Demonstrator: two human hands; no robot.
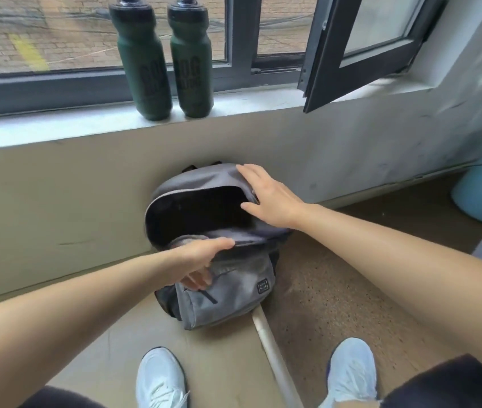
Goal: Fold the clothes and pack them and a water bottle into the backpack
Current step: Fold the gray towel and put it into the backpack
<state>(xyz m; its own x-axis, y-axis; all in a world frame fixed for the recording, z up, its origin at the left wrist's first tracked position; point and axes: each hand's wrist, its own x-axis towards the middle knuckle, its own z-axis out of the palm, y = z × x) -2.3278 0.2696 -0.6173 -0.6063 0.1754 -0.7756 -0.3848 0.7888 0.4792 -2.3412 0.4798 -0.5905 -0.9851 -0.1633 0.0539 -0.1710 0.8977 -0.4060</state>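
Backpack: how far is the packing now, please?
Done: the backpack is unzipped, its main pocket wide open. In hand: the left hand grips the front edge and the right hand rests on the top, spreading the mouth. To do: both bottles stand on the sill; the inside is too dark to show any clothes.

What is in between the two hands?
In the head view, the open, dark mouth of the grey fabric backpack lies between the left hand, which grips its front flap, and the right hand, resting on its top.
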